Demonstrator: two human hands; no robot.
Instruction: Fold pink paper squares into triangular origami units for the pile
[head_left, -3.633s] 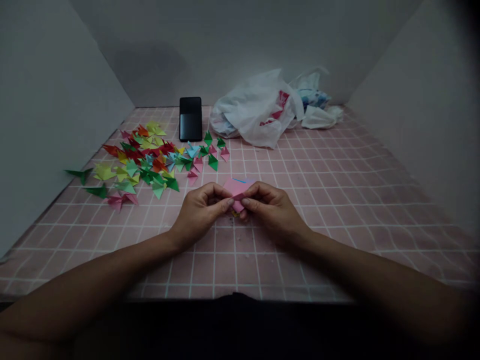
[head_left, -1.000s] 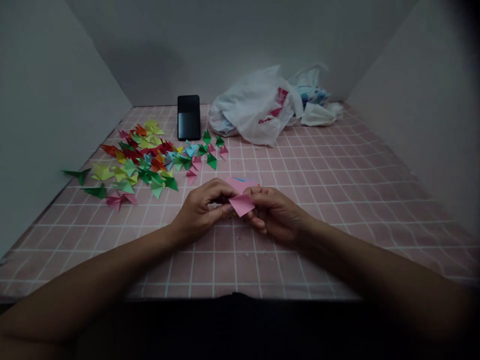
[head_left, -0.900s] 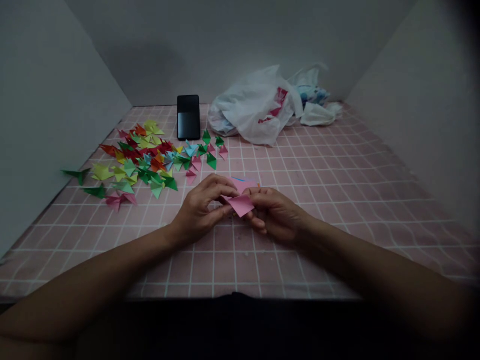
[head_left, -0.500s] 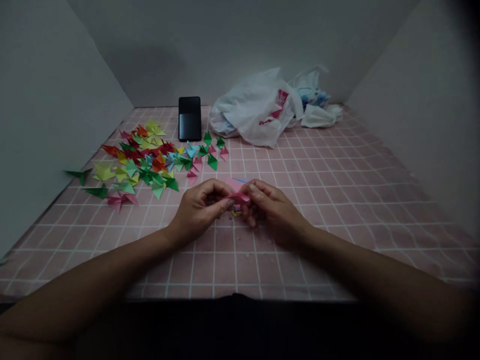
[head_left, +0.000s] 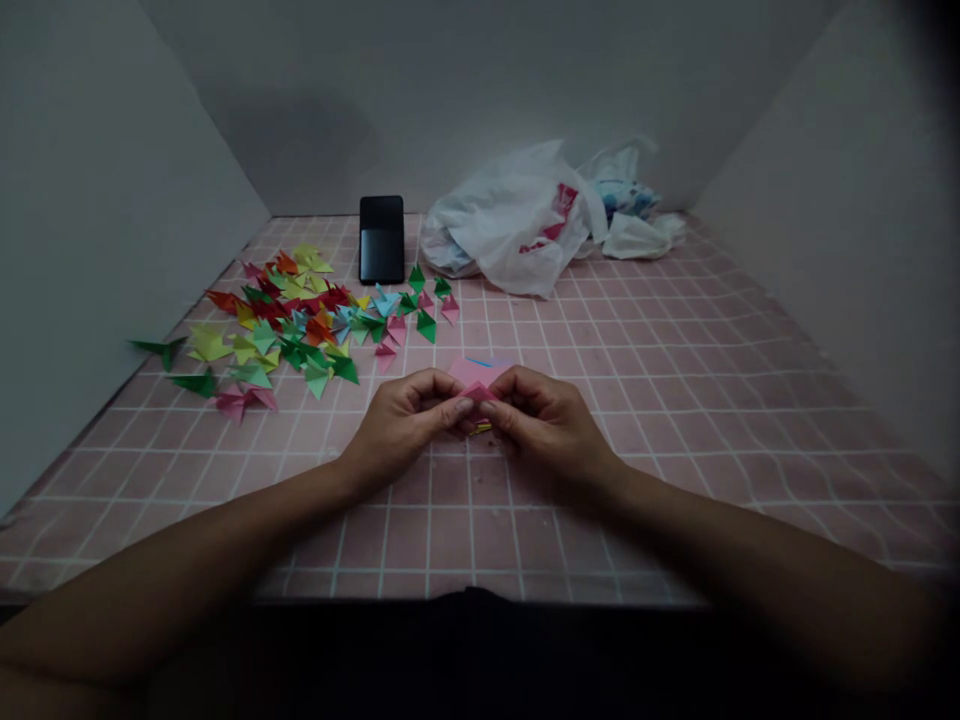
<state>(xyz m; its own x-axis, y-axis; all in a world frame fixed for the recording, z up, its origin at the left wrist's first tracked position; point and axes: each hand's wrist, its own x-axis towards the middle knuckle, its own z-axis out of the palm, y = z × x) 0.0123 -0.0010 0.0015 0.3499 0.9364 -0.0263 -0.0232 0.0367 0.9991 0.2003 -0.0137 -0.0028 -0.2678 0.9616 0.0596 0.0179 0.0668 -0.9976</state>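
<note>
My left hand (head_left: 401, 420) and my right hand (head_left: 544, 420) meet over the middle of the pink tiled mat (head_left: 675, 420). Both pinch a small folded pink paper (head_left: 477, 392) between thumbs and fingertips, just above the mat. Under and behind the hands lies a small stack of paper sheets (head_left: 480, 368), pink on top with a blue edge showing. A yellow scrap peeks out below the fingers. Most of the folded piece is hidden by my fingers.
A spread of several folded paper triangles (head_left: 292, 320) in green, red, yellow, blue and pink covers the left side. A black phone (head_left: 381, 238) leans on the back wall. White plastic bags (head_left: 525, 215) lie at the back right. Grey walls enclose three sides.
The pink paper, held out as a flat diamond a second ago, has been folded smaller and pressed between both hands' fingertips. The hands have closed together.
</note>
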